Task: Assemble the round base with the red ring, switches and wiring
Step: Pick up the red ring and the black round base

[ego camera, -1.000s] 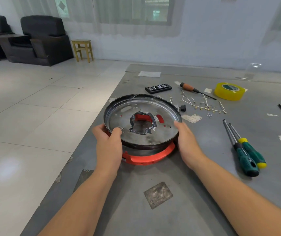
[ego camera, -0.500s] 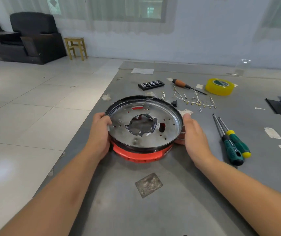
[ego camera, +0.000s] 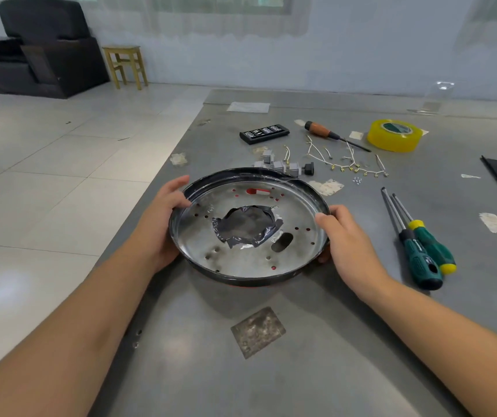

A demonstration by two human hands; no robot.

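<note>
You've got both hands on the base, one at each side: your left hand cups the left rim with the thumb hooked over the edge, and your right hand clasps the right rim, fingers curled on the lip. The base sits flat on the tabletop between your palms, open side up, a ragged taped hole at its centre. The ring shows only as a thin red sliver under the near edge and through the small holes. Just beyond your fingers, past the far rim, lie the grey switches, and further right of those the wires with a few tiny screws. Right of your right hand lie two green screwdrivers, well apart from the base. Far off, the yellow tape, a brown-handled screwdriver and a black bit case.
</note>
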